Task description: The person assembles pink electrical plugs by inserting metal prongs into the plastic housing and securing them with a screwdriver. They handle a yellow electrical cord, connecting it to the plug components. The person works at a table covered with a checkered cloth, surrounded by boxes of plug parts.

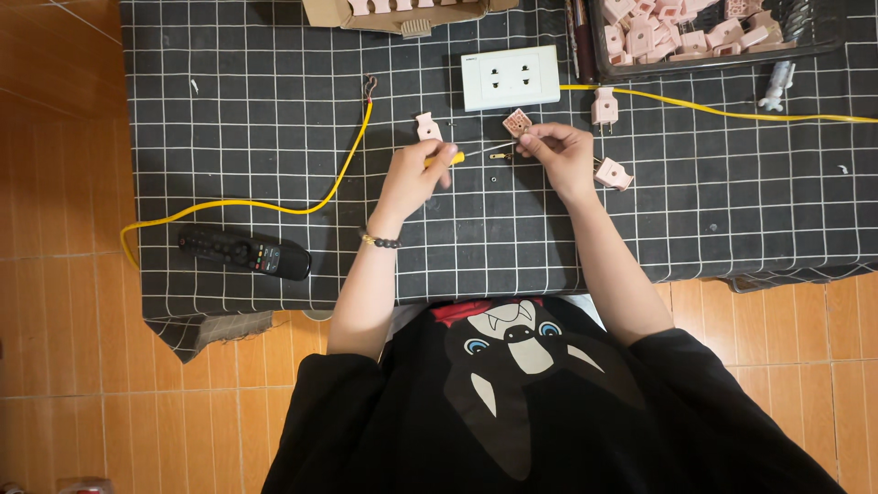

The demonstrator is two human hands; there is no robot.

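My left hand grips a small screwdriver with a yellow handle, its thin shaft pointing right toward my right hand. My right hand pinches a small pink plug part between its fingertips, with a tiny brass piece just below the shaft. Both hands hover over a black cloth with a white grid. A pink plug half lies just above my left hand, and another pink plug shell lies right of my right hand.
A white double wall socket lies above the hands. A yellow cable curves left; another yellow cable runs right. A pink plug, a black remote, a black tray of pink parts and a cardboard box sit around.
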